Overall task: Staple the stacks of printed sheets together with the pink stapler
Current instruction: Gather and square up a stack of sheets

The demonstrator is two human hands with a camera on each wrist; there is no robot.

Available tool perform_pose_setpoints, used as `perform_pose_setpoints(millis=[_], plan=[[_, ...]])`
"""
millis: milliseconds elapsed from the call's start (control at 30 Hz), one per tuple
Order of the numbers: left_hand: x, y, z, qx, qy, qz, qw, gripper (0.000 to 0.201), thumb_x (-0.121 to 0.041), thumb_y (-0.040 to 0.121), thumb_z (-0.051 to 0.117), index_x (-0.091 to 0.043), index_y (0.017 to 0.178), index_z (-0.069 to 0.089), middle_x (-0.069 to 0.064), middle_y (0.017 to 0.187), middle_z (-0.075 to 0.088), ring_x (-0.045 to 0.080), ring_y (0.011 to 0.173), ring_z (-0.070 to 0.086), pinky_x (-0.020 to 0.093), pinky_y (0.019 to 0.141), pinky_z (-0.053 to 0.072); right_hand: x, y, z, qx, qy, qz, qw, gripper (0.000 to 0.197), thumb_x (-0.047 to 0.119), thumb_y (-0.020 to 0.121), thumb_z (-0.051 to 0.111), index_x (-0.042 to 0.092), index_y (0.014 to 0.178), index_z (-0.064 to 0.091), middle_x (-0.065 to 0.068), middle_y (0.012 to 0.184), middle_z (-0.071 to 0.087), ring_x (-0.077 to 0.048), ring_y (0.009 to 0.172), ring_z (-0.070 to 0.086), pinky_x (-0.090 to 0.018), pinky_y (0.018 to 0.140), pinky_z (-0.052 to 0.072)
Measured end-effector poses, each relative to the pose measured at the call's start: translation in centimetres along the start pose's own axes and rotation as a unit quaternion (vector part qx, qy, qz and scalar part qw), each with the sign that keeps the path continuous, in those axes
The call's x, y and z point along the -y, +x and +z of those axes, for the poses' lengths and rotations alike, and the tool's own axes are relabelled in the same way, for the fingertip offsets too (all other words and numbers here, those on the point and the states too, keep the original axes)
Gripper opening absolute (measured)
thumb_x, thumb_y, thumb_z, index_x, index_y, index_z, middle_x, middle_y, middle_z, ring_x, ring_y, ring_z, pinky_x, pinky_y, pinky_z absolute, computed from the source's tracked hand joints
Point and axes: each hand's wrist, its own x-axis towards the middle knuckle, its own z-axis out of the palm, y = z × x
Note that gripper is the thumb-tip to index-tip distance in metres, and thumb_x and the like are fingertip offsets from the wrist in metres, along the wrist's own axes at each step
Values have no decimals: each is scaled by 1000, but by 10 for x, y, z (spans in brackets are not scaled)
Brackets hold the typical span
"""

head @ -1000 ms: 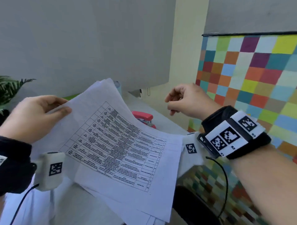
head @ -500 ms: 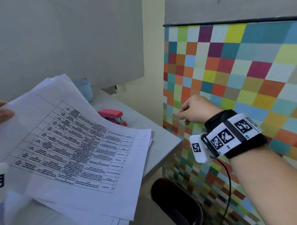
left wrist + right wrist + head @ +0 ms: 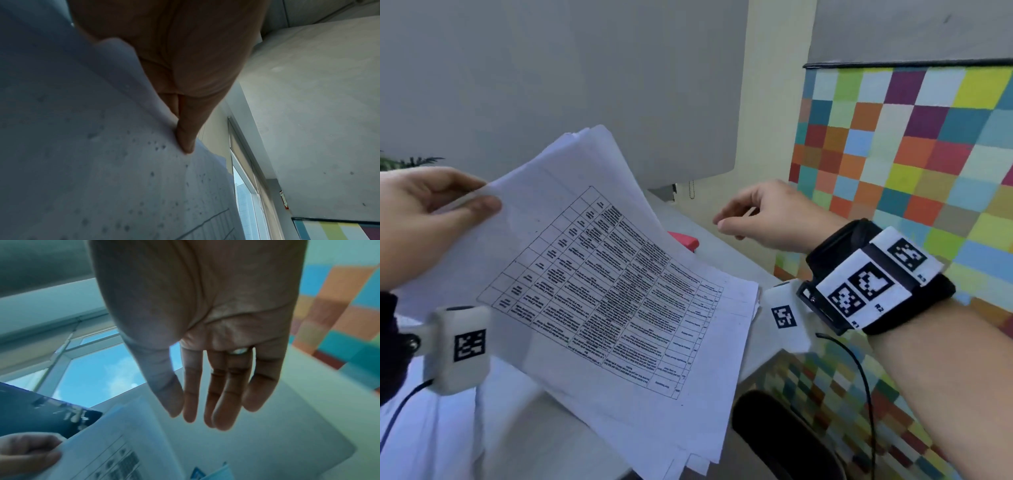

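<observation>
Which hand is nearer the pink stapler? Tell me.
The right. The right hand hangs open just to the right of the stapler, holding nothing. The left hand is far to the left, pinching the sheets that half hide the stapler.

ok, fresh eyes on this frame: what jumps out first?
The stack of printed sheets fills the middle, its top page a dense table, pinched at the upper left corner by the left hand. To the right, the checkered wall draws the eye, with the right hand hanging in front of it, holding nothing. Only a sliver of the pink stapler peeks out on the desk behind the paper's edge.
</observation>
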Motion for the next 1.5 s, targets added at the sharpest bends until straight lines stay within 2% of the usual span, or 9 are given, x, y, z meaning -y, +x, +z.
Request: perform_pose_setpoints(millis=[167, 300, 500, 633, 767, 933, 1167, 1267, 1500], plan=[[-35, -20, -2, -55, -19, 38, 998, 10, -45, 76, 70, -39, 83, 68, -25, 76, 69, -1, 70, 63, 17, 74, 51, 45, 29, 44, 39, 10, -85, 996, 62, 39, 78, 72, 24, 132, 45, 3, 123, 51, -12, 104, 53, -24, 89, 44], [-54, -27, -5, -111, -28, 60, 992, 10, -23, 81, 73, -27, 72, 68, -26, 67, 67, -11, 58, 55, 2, 60, 43, 65, 53, 68, 51, 118, -97, 987, 99, 62, 52, 80, 35, 135, 33, 9, 123, 56, -14, 111, 57, -40, 94, 48], [-64, -32, -16, -185, -8, 44, 982, 23, -42, 80, 71, -19, 76, 65, -10, 70, 67, -2, 65, 56, 18, 69, 50, 70, 68, 69, 46, 252, -97, 962, 45, 38, 56, 84, 13, 92, 73, -7, 95, 73, -31, 93, 68, -52, 92, 49], [-62, -33, -24, -275, 90, 20, 957, 58, -65, 81, 50, -25, 122, 46, -4, 123, 51, 21, 116, 50, 53, 104, 35, 75, 71, 57, -64, 342, -115, 931, 19, 21, 76, 76, 10, 89, 70, -7, 91, 72, -24, 82, 68, -43, 81, 55], [-62, -29, -23, -182, -84, -44, 979, 94, -61, 76, 61, -27, 148, 12, 2, 150, 34, 17, 132, 42, 44, 109, 35, 87, 69, 39, -100, 442, -151, 879, 23, 21, 69, 75, 11, 89, 68, -1, 86, 72, -16, 80, 66, -32, 80, 53], [-78, -22, -9, -151, -224, -3, 963, 31, -16, 96, 49, -23, 124, 38, -2, 110, 65, 17, 102, 65, 44, 91, 52, 105, 67, 31, -133, 473, -181, 852, 35, 25, 73, 75, 10, 103, 67, -3, 98, 73, -18, 92, 69, -36, 88, 53], [-70, -27, 4, -87, -99, -62, 989, 69, -25, 89, 61, -26, 142, 17, -17, 113, 56, 0, 100, 57, 29, 90, 49, 89, 84, 67, -35, 279, -122, 952, 87, 64, 64, 73, 19, 129, 39, 7, 119, 59, -14, 110, 58, -40, 99, 45], [-57, -26, 14, -79, -70, -93, 990, 64, -24, 92, 57, -27, 142, 17, -11, 113, 56, 10, 102, 59, 35, 94, 46, 82, 91, 81, -28, 259, -92, 961, 116, 85, 51, 61, 24, 143, 23, -1, 142, 45, -22, 126, 48, -48, 105, 39], [-51, -14, 18, -161, -5, -112, 981, 14, -7, 95, 45, -10, 108, 42, 6, 96, 60, 26, 91, 59, 26, 79, 47, 85, 91, 79, -96, 209, -116, 966, 102, 48, 78, 69, 19, 147, -1, -10, 153, 18, -29, 138, 27, -45, 114, 22]])
